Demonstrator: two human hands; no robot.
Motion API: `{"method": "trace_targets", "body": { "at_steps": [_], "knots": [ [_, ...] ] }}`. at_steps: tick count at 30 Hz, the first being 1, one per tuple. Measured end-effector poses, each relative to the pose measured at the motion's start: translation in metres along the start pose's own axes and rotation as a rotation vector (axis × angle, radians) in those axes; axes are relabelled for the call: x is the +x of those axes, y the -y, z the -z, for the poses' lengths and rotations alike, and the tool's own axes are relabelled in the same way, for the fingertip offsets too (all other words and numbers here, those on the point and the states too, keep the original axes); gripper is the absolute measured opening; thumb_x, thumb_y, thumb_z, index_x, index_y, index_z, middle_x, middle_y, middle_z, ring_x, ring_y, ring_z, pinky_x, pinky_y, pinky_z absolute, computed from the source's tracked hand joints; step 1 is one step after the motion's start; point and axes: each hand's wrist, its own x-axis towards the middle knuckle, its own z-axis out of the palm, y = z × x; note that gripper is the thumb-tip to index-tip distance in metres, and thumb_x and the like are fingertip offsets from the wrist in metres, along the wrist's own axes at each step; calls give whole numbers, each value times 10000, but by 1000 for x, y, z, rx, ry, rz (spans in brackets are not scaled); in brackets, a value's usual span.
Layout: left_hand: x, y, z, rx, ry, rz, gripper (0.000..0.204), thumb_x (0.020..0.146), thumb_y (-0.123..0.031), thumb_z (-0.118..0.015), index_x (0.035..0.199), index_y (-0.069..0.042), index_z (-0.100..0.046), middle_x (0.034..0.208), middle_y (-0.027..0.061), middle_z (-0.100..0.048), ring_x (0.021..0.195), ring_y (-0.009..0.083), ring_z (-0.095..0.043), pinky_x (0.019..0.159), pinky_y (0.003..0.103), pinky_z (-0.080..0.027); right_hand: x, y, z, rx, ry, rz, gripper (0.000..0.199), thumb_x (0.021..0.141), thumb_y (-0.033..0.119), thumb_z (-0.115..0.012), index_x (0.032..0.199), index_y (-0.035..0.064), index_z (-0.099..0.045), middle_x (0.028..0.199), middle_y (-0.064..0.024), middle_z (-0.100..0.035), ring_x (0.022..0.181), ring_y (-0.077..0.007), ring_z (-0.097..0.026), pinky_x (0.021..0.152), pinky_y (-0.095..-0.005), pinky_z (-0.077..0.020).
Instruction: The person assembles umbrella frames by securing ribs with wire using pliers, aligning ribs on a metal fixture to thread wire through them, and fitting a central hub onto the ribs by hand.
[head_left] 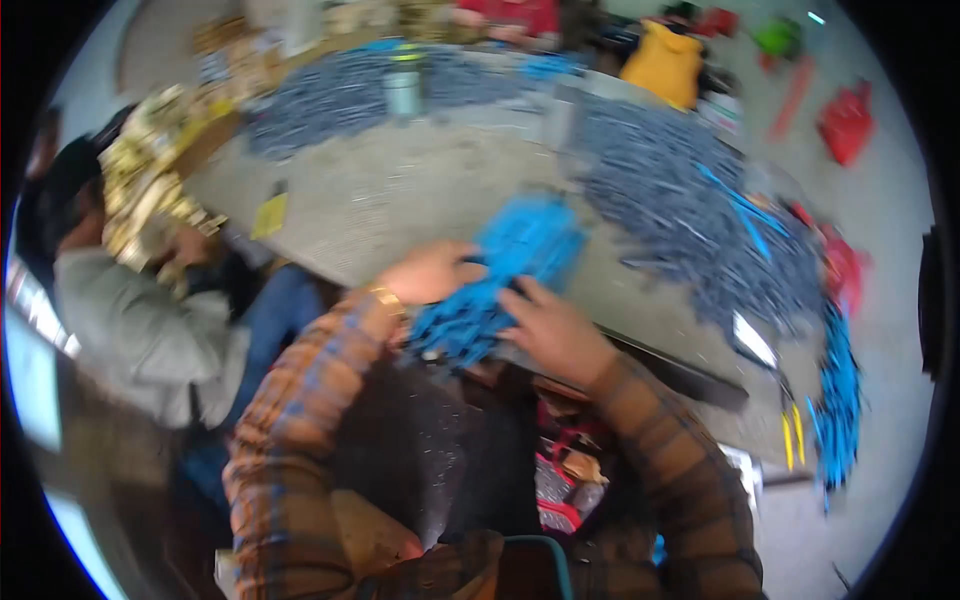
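**Bundle of blue strips (pixel 532 238) held between two hands at the near edge of a heaped surface (pixel 370 195)**

A person in plaid sleeves grips the bundle from both sides, the left hand (pixel 432 272) with its fingers bent along the left flank, the right hand (pixel 558 328) with fingers and thumb pressed to the right. Motion blur softens the finer detail of the fingers. The bundle lies over the near edge, its far end above the surface and its loose lower ends toward the person's lap. A gold-coloured bracelet (pixel 388 303) circles the left wrist.

Beyond the hands, a long bank of grey strips (pixel 325 105) runs along the far side, with a pale green bottle (pixel 404 92) upright beside it. A second grey heap (pixel 690 200) spreads down the right side, a few loose blue pieces (pixel 742 208) lying across it. Near the right corner rest pliers with yellow handles (pixel 793 435), just beside a hanging blue bunch (pixel 838 400). A flat yellow object (pixel 270 215) lies near the left edge.

At left, a co-worker in a grey jacket (pixel 145 325) sits near a gold-coloured pile (pixel 145 175); at the far side is a person in a yellow vest (pixel 665 65).
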Motion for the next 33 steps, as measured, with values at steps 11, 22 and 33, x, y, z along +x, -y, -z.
{"method": "trace_targets", "body": {
  "at_steps": [11, 22, 33],
  "knots": [
    [15, -44, -15, 295, -62, 176, 657, 772, -303, -599, 1294, 11, -352, 1057, 289, -550, 1000, 430, -529, 843, 411, -429, -19, -23, 1, 95, -132, 52, 417, 747, 198, -648, 1101, 57, -477, 1152, -248, -432, 970, -372, -526, 795, -429, -462],
    [4, -54, -12, 51, -61, 144, 642, 764, -215, -611, 1306, 11, -351, 1106, 245, -559, 1025, 359, -548, 868, 382, -424, -435, -98, 255, -1078, -238, -1153, 147, 749, 206, -582, 807, 71, -577, 751, -127, -579, 746, -301, -568, 652, -405, -455],
    [36, -185, -47, -9, -558, -95, 368, 796, -66, -583, 1153, 5, -529, 1111, 138, -587, 1057, 222, -537, 918, 332, -390, -475, -96, 275, -841, -441, -1053, 161, 806, 185, -556, 813, 33, -503, 851, -138, -575, 825, -342, -549, 731, -429, -418]
  ]
}}
